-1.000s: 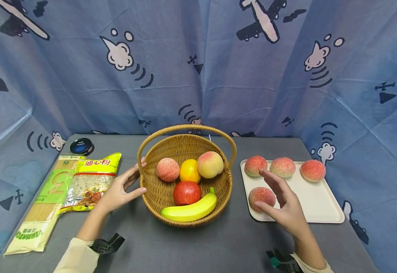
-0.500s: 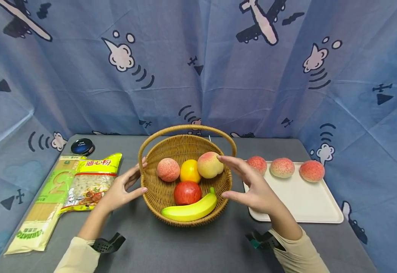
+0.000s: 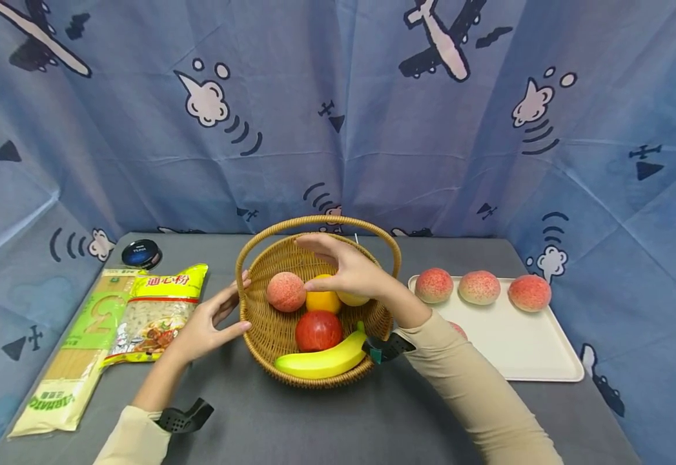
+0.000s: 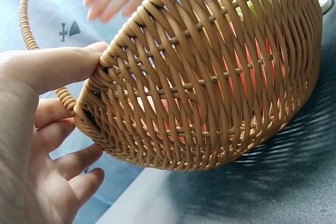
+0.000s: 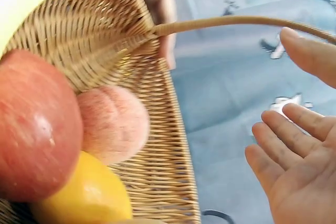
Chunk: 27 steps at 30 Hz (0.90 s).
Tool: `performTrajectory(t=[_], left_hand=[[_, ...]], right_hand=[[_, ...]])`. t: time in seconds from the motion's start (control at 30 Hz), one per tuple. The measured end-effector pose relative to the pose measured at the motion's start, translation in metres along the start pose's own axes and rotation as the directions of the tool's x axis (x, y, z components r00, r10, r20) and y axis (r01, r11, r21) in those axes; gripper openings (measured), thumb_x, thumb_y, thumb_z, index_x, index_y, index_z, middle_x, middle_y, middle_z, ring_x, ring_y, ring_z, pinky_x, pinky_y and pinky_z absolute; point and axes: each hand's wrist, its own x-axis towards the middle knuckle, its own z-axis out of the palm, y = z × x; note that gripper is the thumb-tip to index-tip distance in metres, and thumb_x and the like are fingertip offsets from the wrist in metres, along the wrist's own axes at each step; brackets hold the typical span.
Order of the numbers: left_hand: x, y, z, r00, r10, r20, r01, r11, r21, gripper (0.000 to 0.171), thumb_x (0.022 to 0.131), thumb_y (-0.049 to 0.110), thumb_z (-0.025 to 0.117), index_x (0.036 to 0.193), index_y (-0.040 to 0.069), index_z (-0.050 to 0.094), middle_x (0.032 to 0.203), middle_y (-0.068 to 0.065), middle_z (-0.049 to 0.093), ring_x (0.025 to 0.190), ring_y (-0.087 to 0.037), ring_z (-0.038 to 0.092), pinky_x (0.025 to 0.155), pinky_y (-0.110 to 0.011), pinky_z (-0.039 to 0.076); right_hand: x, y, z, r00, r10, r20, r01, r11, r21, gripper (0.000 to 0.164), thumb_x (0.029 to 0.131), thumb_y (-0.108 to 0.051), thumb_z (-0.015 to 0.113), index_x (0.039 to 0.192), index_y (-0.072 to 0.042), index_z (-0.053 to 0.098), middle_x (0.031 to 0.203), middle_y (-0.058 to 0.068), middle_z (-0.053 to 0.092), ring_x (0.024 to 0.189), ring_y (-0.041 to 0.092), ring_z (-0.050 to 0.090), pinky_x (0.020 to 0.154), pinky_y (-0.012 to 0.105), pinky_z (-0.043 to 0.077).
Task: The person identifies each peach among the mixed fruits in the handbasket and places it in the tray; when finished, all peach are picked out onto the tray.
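Note:
A wicker basket (image 3: 268, 355) with an arched handle stands in mid-table. In it lie a speckled peach (image 3: 286, 292), a yellow round fruit (image 3: 323, 302), a red apple (image 3: 318, 330), a banana (image 3: 321, 359) and a paler peach (image 3: 352, 299). My left hand (image 3: 212, 320) holds the basket's left rim, thumb and fingers either side of the handle's base in the left wrist view. Above the fruit is my right hand (image 3: 352, 268), holding nothing, fingers extended and thumb apart; it partly hides the paler peach. The right wrist view shows its bare palm (image 5: 304, 192).
At right, a cream tray (image 3: 553, 349) carries several peaches (image 3: 480, 287), one mostly hidden by my right sleeve (image 3: 465, 374). At left lie a noodle pack (image 3: 76, 349), a yellow pasta bag (image 3: 157, 316) and a round dark tin (image 3: 141, 254). A patterned curtain (image 3: 338, 129) hangs behind.
My right hand has moved left from above the tray, past the basket's right rim, to over the fruit. My left hand stays at the left rim.

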Motion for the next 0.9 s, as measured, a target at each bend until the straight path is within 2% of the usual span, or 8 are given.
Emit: performTrajectory(t=[0.13, 0.27, 0.53, 0.6, 0.83, 0.9], left_hand=[[0.000, 0.001, 0.000, 1.000, -0.005, 0.005, 0.005, 1.000, 0.005, 0.073, 0.086, 0.006, 0.068, 0.148, 0.002, 0.030, 0.152, -0.015, 0.034, 0.137, -0.025, 0.033, 0.106, -0.011, 0.033], [0.000, 0.001, 0.000, 1.000, 0.002, 0.003, -0.002, 1.000, 0.016, 0.071, 0.085, 0.005, 0.068, 0.147, 0.002, 0.032, 0.151, -0.015, 0.035, 0.138, -0.030, 0.032, 0.106, -0.012, 0.032], [-0.001, 0.002, 0.001, 1.000, -0.003, -0.011, 0.004, 0.999, 0.032, 0.069, 0.085, 0.006, 0.069, 0.146, 0.006, 0.036, 0.150, -0.015, 0.036, 0.138, -0.021, 0.032, 0.107, -0.012, 0.032], [-0.001, 0.003, 0.001, 1.000, -0.003, -0.013, 0.004, 0.999, 0.037, 0.069, 0.085, 0.007, 0.069, 0.146, 0.005, 0.036, 0.150, -0.015, 0.036, 0.138, -0.022, 0.033, 0.107, -0.012, 0.032], [-0.001, 0.004, 0.001, 1.000, -0.014, -0.009, 0.015, 0.999, 0.046, 0.071, 0.085, 0.009, 0.070, 0.146, 0.004, 0.034, 0.152, -0.016, 0.031, 0.137, -0.007, 0.032, 0.106, -0.011, 0.032], [0.000, 0.004, 0.001, 1.000, -0.013, -0.008, 0.013, 0.999, 0.044, 0.071, 0.085, 0.008, 0.070, 0.146, 0.004, 0.034, 0.152, -0.016, 0.032, 0.138, -0.010, 0.032, 0.106, -0.011, 0.032]], right_hand=[[0.019, 0.008, 0.009, 0.997, 0.051, 0.053, -0.052, 0.998, 0.023, 0.069, 0.082, -0.011, 0.074, 0.141, -0.003, 0.039, 0.145, 0.012, 0.043, 0.135, 0.022, 0.039, 0.114, 0.038, 0.034], [0.031, 0.020, 0.018, 0.993, 0.080, 0.091, -0.084, 0.996, 0.041, 0.068, 0.082, -0.009, 0.073, 0.141, 0.000, 0.039, 0.145, 0.016, 0.042, 0.136, 0.026, 0.038, 0.114, 0.045, 0.033], [0.038, 0.037, 0.033, 0.968, 0.210, 0.140, -0.211, 0.977, -0.008, 0.070, 0.080, -0.011, 0.075, 0.141, -0.007, 0.041, 0.146, 0.011, 0.043, 0.138, 0.024, 0.034, 0.116, 0.043, 0.029], [0.038, 0.039, 0.036, 0.965, 0.222, 0.137, -0.217, 0.975, -0.050, 0.071, 0.078, -0.012, 0.076, 0.141, -0.006, 0.042, 0.145, 0.011, 0.044, 0.137, 0.024, 0.036, 0.115, 0.042, 0.031], [0.039, 0.044, 0.041, 0.959, 0.256, 0.121, -0.231, 0.955, -0.188, 0.074, 0.075, -0.016, 0.080, 0.139, -0.005, 0.044, 0.141, 0.012, 0.049, 0.130, 0.025, 0.045, 0.110, 0.039, 0.038], [0.040, 0.046, 0.042, 0.960, 0.250, 0.125, -0.216, 0.948, -0.234, 0.072, 0.076, -0.017, 0.079, 0.138, -0.005, 0.045, 0.139, 0.012, 0.051, 0.125, 0.025, 0.049, 0.106, 0.038, 0.042]])
